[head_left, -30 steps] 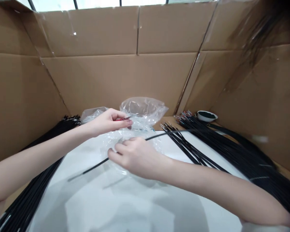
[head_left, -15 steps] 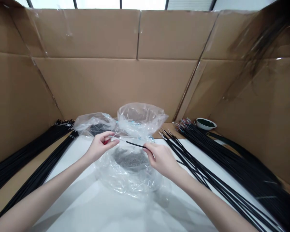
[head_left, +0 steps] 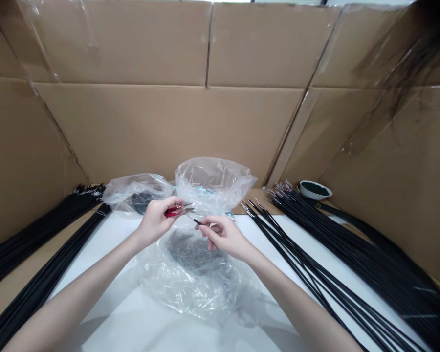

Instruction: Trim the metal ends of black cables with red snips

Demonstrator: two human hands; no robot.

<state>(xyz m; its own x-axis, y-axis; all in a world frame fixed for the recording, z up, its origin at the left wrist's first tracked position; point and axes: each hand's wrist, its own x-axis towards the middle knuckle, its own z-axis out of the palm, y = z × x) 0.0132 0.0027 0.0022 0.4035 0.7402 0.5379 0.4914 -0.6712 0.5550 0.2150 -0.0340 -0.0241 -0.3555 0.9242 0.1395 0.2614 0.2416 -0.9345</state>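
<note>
My left hand (head_left: 156, 221) is closed around a small pair of red-handled snips (head_left: 173, 211), the metal blades pointing right. Facing it, my right hand (head_left: 226, 235) pinches a thin black cable (head_left: 197, 222) close to its end. A thin pale tip sticks out of that cable end, just below and beside the blades; whether they touch, I cannot tell. Under both hands an open clear plastic bag (head_left: 190, 298) lies on the white table, with a heap of fine grey metal-looking bits (head_left: 192, 249) inside.
More clear bags (head_left: 214, 178) stand behind, against the cardboard wall (head_left: 161, 127). Bundles of black cables lie left (head_left: 55, 264) and right (head_left: 352, 254), with several loose cables (head_left: 297, 254) nearer the middle. A white bowl (head_left: 318, 195) of dark green contents stands back right.
The snips' red handles and blades now show plainly in my left hand. My right hand has shifted left and slightly down, bringing the cable end near the blades. The view has tilted slightly downward.
</note>
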